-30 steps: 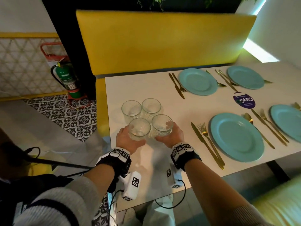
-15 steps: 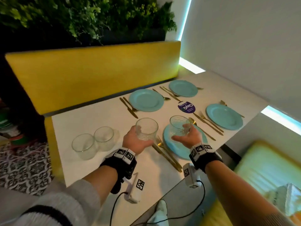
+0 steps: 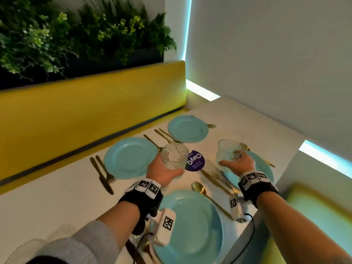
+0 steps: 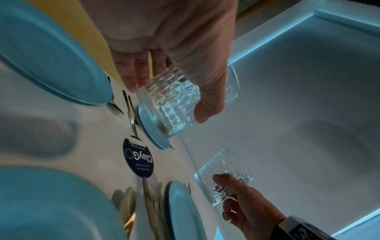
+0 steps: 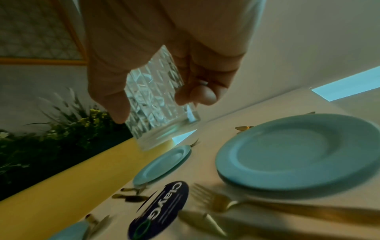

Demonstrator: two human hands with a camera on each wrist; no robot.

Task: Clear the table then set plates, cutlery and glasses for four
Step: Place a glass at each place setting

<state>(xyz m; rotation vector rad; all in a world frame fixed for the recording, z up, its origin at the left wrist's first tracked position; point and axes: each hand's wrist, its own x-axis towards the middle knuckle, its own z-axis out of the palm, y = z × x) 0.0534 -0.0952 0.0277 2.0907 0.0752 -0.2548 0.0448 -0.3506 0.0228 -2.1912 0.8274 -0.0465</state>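
My left hand (image 3: 167,169) grips a clear cut-pattern glass (image 3: 174,155) and holds it in the air over the table's middle, beside a round purple sticker (image 3: 196,161). In my right hand (image 3: 233,161) is a second such glass (image 3: 227,152), raised above the right-hand teal plate (image 3: 265,169). The left wrist view shows both glasses (image 4: 174,104) (image 4: 226,174) clear of the tabletop. The right wrist view has the right glass (image 5: 158,104) tilted between thumb and fingers. Teal plates lie near me (image 3: 196,225), at the far left (image 3: 131,158) and far right (image 3: 187,128), with gold cutlery (image 3: 103,174) beside them.
A yellow bench back (image 3: 91,103) runs along the table's far side, with plants above it. A grey wall (image 3: 276,63) closes the table's right end. A yellow-green seat (image 3: 320,212) is at my right. What looks like a glass rim (image 3: 22,248) shows faintly at the bottom left.
Both hands lifted a glass each from the group at the table's left end and carried them rightward over the place settings. The other two glasses stayed behind.
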